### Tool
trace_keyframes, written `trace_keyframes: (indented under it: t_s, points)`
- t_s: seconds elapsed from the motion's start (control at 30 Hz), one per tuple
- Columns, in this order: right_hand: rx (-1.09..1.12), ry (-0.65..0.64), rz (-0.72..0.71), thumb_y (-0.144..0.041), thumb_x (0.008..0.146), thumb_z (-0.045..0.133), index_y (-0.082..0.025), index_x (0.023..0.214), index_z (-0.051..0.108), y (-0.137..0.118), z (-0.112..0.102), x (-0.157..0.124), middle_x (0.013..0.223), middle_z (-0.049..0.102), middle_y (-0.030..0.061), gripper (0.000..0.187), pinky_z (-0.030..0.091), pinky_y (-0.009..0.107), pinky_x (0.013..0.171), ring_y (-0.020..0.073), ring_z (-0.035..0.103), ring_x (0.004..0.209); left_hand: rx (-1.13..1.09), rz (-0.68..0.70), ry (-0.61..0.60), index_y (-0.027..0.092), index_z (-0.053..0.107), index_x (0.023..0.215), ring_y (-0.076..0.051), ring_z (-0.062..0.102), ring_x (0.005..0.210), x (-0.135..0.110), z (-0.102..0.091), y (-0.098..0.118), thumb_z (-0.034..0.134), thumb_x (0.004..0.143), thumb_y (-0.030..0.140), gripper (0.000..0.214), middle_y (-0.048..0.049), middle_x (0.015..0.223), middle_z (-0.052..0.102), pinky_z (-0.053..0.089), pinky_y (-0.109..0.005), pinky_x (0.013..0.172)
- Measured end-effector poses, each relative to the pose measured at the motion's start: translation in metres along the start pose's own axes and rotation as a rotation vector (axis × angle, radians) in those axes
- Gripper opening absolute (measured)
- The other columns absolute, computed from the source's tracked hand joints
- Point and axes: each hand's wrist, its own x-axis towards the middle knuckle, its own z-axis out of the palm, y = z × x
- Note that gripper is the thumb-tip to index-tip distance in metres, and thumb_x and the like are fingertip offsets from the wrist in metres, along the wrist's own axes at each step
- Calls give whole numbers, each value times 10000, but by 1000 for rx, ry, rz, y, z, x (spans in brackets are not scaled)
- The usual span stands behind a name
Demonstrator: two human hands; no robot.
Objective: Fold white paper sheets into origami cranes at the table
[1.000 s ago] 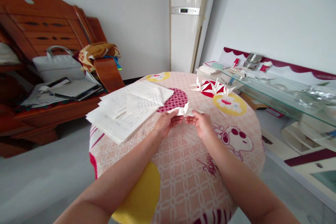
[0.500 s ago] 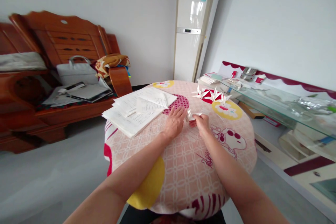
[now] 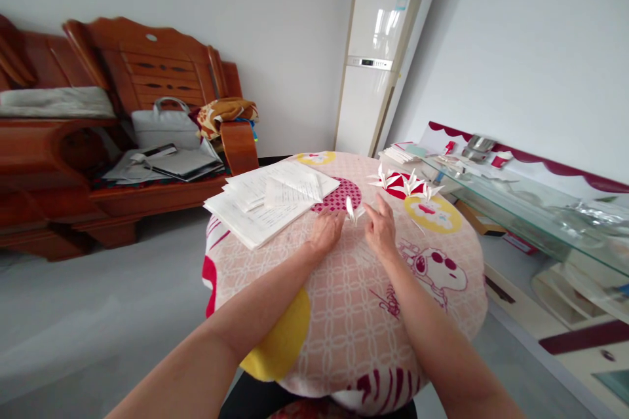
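A small folded white paper figure (image 3: 352, 211) stands on the round table's patterned cloth (image 3: 344, 314), between my two hands. My left hand (image 3: 326, 230) rests on the cloth just left of it, fingers curled near its base. My right hand (image 3: 380, 228) is just right of it, fingers stretched out and slightly apart, fingertips beside the paper. Whether either hand grips the paper is hard to see. Several finished white folded figures (image 3: 403, 181) lie farther back on the table.
A stack of printed papers (image 3: 268, 200) lies at the table's far left. A wooden bench (image 3: 122, 144) with a grey bag and documents stands to the left. A tall white air conditioner (image 3: 378, 52) is behind. A glass shelf (image 3: 531, 193) with small items runs along the right.
The view tilted up and shifted left. My hands let the folded paper down from a two-handed pinch to stand on the cloth; my right hand has opened beside it.
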Motion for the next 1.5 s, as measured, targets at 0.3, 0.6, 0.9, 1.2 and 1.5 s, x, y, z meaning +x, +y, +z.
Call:
trace_keyframes:
  t_s: [0.3,0.6,0.9,1.2,1.5]
  points:
    - [-340,-279,-91,-94,947,411,-125,1131,692,-21,-3,-3,1238,682,151,338,309,384,1093,254,545,1200,-76,-13,-23,138,668,1126,-254,674,966,-1,-3,4,406,949,100,319,-153,1070,725,426,-394,1022]
    - [-410,-341,15,-112,990,364,-138,1131,666,-26,0,-3,1046,725,144,333,393,321,862,240,649,977,-95,-188,-76,122,644,1105,-227,678,858,7,4,19,367,981,122,304,-148,991,725,489,-315,778]
    - [-282,-362,189,-141,976,410,-168,1096,685,-28,6,-4,944,759,119,301,391,270,700,215,702,879,-188,-228,-77,108,625,1071,-250,669,918,6,2,21,377,968,80,270,-174,1013,715,469,-333,810]
    - [-251,-306,295,-101,948,448,-140,1021,715,-42,3,-1,848,749,120,280,313,273,623,189,658,738,-242,-280,-49,137,606,976,-255,678,811,5,3,26,485,853,-3,222,-143,854,710,448,-322,714]
    - [-242,-292,299,-73,927,465,-116,976,724,-44,3,1,828,745,126,266,272,282,600,178,632,698,-246,-346,-10,94,616,1041,-286,703,857,8,5,31,397,908,0,273,-219,911,716,417,-327,681]
